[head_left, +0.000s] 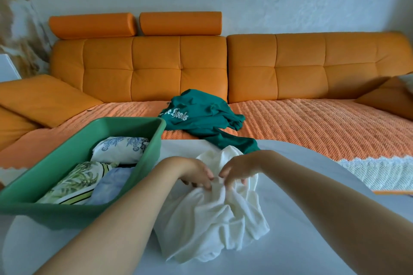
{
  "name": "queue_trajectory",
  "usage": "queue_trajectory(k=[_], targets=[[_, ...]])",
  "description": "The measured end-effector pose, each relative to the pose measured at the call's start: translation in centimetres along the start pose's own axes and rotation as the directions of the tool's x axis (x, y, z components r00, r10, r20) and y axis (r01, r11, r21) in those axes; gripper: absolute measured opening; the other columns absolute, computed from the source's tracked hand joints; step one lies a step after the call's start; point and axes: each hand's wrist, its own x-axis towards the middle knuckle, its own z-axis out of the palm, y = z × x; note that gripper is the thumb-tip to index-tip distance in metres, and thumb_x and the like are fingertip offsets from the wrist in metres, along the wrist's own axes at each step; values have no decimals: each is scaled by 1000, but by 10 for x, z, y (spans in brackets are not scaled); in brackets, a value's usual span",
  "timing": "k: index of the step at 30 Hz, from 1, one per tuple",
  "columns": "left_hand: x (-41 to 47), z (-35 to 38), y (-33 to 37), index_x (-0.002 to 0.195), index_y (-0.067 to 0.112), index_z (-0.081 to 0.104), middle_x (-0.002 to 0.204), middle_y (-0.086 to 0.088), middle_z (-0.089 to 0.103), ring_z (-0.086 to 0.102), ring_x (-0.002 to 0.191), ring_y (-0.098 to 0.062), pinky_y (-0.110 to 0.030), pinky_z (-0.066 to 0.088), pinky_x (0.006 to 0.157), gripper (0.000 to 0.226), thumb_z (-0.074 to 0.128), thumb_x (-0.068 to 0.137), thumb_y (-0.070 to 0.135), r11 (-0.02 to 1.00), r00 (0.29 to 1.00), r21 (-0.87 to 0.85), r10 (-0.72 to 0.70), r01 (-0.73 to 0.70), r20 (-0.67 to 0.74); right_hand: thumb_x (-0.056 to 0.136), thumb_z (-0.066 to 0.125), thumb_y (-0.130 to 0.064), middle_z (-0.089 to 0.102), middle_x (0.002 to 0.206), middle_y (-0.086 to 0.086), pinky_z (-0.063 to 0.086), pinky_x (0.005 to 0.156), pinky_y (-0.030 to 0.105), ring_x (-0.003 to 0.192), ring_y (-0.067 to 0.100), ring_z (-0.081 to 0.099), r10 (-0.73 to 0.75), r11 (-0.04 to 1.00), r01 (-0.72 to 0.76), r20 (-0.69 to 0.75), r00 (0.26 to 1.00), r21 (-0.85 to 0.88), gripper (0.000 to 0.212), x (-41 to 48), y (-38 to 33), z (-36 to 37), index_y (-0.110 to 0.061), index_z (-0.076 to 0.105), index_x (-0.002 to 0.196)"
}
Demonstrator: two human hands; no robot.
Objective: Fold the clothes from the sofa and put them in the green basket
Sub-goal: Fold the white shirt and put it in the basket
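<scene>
1. White garment (212,219): crumpled and unfolded, lying on the white surface (301,241) a little below frame centre. No print or label is visible on it.

2. Left hand (196,174) and right hand (239,171): both at the 12 o'clock edge of the white garment, fingers curled, each pinching a bunched fold of its fabric. The fingertips of the two hands nearly meet.

3. Green basket (154,140): rectangular, on the surface at 9 o'clock from the white garment, just beside the left forearm. It holds three folded pieces:
   a. white cloth with blue floral print (120,149), at the far end;
   b. pale cloth with green leaf print and striped edge (76,183), at the near left;
   c. light blue cloth (111,187), at the near right.

4. Green sweatshirt (201,116): loose heap on the sofa (156,69) seat, at 12 o'clock from the white garment. It has white blackletter writing, partly hidden in folds; the end reads roughly "ools" or "oods", and the rest cannot be read. One sleeve (234,143) trails down to the surface edge, just behind the white garment.

5. Sofa: orange, tufted back, two roll headrests (91,24) at 11 o'clock. The seat is covered by an orange ribbed throw (301,123) with a white border at 3 o'clock.
</scene>
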Motion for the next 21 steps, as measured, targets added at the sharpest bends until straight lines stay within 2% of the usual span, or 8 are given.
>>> queue_trajectory(k=[2,5,9,12,14,17,19,21], targets=[[-10,-16,2,116,29,67,99,5,65,65,96,-18,-25,48,70,32,57,86,28,995,987,-89,38,-52,-158,98,46,-37,56,129,6,48,101,44,109,27,62,-35,999,29,-146,989,-41,42,-7,-16,-16,-21,57,136],[-31,-47,-8,98,33,65,91,9,62,61,85,-14,-26,46,65,20,49,91,23,975,886,-165,59,-151,-459,97,44,-24,64,114,9,51,93,44,107,29,61,-72,997,45,-494,866,-65,31,-7,-48,-42,-11,66,114],[-53,-87,-54,98,27,63,98,5,62,59,85,-16,-31,49,65,19,46,92,21,985,710,-138,-27,-100,-704,98,43,-16,63,112,1,50,71,28,93,21,58,-170,980,198,-618,768,-24,31,12,-107,-72,-22,67,116],[-66,-105,-110,98,23,57,96,2,60,58,80,-19,-31,42,59,13,46,93,19,982,664,-175,-179,73,-726,96,38,-7,58,110,-4,41,57,20,86,16,58,-232,957,289,-600,765,-2,40,41,-159,-88,-27,66,116],[-69,-110,-147,108,16,56,98,0,60,55,78,-20,-31,42,60,19,45,92,16,951,646,-251,-308,181,-699,98,39,-7,60,121,-1,48,69,21,99,20,61,-274,947,322,-561,781,-14,38,64,-192,-93,-23,66,118],[-67,-112,-195,130,3,53,83,-14,59,51,62,-22,-27,35,50,40,45,93,14,875,631,-378,-482,303,-608,96,48,-8,63,125,7,51,95,35,113,27,60,-297,950,304,-501,813,-70,35,99,-234,-98,-15,65,126],[-63,-112,-220,134,0,50,95,-16,63,58,71,-25,-26,38,51,43,47,96,20,818,634,-434,-570,377,-522,97,50,-13,62,126,12,50,96,36,116,30,59,-284,959,258,-448,848,-119,36,126,-252,-100,-10,60,131],[-54,-113,-240,137,0,48,127,-19,60,63,100,-31,-33,53,71,45,46,100,26,785,665,-467,-606,408,-437,99,45,-19,62,125,14,51,88,33,107,28,60,-244,965,188,-375,894,-181,39,153,-261,-100,-8,56,135]])
